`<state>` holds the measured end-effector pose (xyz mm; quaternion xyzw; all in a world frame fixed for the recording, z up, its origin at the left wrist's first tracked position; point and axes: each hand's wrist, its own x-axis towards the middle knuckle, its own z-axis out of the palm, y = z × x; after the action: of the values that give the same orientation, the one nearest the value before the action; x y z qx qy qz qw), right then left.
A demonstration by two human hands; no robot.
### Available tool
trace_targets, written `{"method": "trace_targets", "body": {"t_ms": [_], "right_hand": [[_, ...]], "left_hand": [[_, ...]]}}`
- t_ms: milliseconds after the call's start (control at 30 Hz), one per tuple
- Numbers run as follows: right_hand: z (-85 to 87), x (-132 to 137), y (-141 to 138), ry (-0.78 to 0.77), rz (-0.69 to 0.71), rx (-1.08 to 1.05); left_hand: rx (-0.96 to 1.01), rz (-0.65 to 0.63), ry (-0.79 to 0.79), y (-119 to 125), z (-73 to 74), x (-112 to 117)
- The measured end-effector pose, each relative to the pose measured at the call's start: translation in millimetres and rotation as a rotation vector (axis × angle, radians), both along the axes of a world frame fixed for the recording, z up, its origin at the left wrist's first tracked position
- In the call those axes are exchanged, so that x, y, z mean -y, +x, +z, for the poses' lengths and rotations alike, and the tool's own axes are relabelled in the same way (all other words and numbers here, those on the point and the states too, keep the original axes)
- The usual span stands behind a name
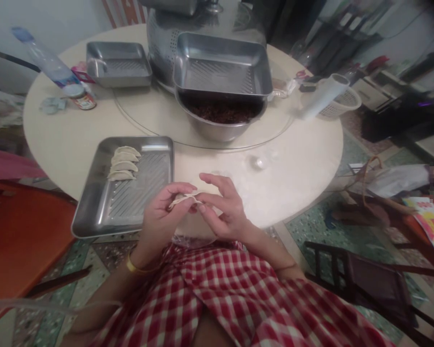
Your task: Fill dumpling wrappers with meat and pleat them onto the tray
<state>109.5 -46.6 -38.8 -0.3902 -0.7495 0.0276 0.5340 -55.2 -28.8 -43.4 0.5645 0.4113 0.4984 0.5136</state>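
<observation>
Between my two hands is a pale dumpling (183, 199), its wrapper folded over with the edges meeting. My left hand (168, 205) grips it from the left, thumb along its near side. At the other end, the thumb and forefinger of my right hand (222, 205) pinch the wrapper edge, while another finger is raised. Both hands are over the table's near edge. Left of them, a shallow metal tray (144, 202) bears a short column of folded dumplings (124, 164). Beyond my hands stands a metal bowl (220, 129) of dark filling (222, 113).
A deep metal pan (222, 86) rests over the bowl's back part. Another pan (119, 79), a jar (81, 99) and a plastic bottle (45, 58) stand at the back left. A small white lump (258, 163) lies on the round table (292, 178). Chairs flank me.
</observation>
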Motion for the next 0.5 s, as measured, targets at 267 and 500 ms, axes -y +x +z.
{"method": "trace_targets", "body": {"t_ms": [267, 500], "right_hand": [[-1.7, 4.4, 4.3, -0.014, -0.016, -0.099], [-2.6, 5.0, 4.7, 0.036, -0.013, -0.143]], "left_hand": [[0.070, -0.030, -0.020, 1.0, -3.7, 0.5], [0.101, -0.036, -0.028, 1.1, -2.2, 2.2]]}}
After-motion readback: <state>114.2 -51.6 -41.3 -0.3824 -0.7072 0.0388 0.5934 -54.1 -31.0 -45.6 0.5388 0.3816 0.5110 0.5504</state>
